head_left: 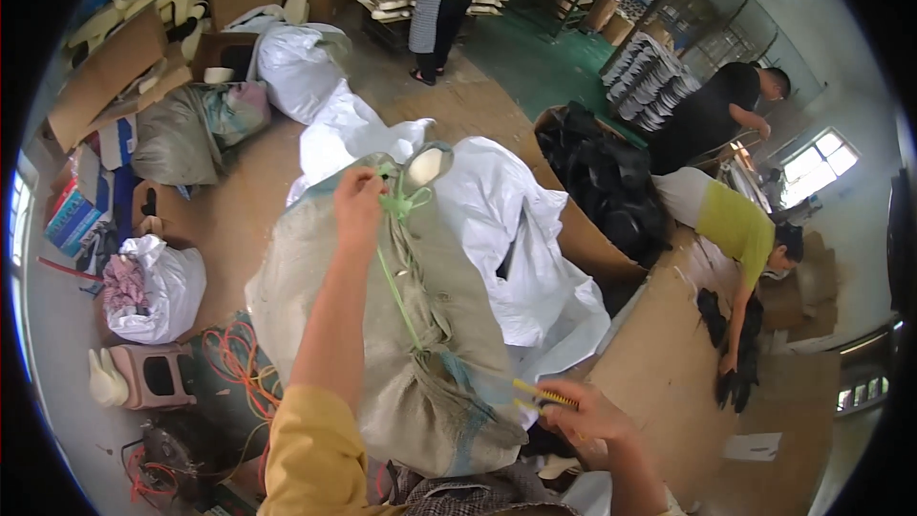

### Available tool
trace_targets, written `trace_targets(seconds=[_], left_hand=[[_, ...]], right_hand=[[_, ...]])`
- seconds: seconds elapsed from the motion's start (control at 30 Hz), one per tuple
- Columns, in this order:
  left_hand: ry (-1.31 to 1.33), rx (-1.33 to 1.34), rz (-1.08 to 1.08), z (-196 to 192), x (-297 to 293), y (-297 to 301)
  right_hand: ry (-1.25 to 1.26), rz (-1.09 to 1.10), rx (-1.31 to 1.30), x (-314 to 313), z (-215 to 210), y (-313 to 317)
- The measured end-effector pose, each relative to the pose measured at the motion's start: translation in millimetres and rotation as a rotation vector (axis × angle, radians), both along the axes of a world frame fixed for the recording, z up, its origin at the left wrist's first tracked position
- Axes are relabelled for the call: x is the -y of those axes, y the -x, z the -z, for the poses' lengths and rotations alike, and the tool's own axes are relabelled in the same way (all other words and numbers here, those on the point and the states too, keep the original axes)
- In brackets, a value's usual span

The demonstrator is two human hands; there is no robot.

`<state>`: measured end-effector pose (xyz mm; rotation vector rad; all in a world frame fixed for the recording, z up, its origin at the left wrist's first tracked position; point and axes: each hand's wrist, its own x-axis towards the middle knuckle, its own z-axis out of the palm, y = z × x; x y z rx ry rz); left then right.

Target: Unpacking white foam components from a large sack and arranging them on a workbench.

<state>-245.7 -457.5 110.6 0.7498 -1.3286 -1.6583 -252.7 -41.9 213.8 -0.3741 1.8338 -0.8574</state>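
A large beige woven sack (325, 344) bulges in front of me, its seam tied with green twine (396, 296). A green knot with loops closes its far end. My left hand (358, 205) is closed at that knot, its fingers pinched on the twine. Near the sack's lower right, my right hand (587, 411) grips yellow snips (546, 394), which show two yellow arms, one ridged. Their blades are too blurred to make out. A pale, rounded piece (427, 167) pokes out beside the knot.
White sacks (497, 220) lie against the beige sack's right side. A big carton (597, 263) holds black pieces. Beyond it, a person in yellow-green (735, 220) bends over black items. Orange cords (244, 358) and a pinkish stool (153, 373) are at left.
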Motion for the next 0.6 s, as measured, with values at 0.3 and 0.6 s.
trace_targets(seconds=[0.3,0.6], left_hand=[[0.360,1.080,0.187,144,-4,59],[0.778,0.796,-0.001,63,-75,-6]], right_hand=[[0.145,0.161,-0.241,20,13,43],[0.530,-0.241,-0.937,229,109,103]])
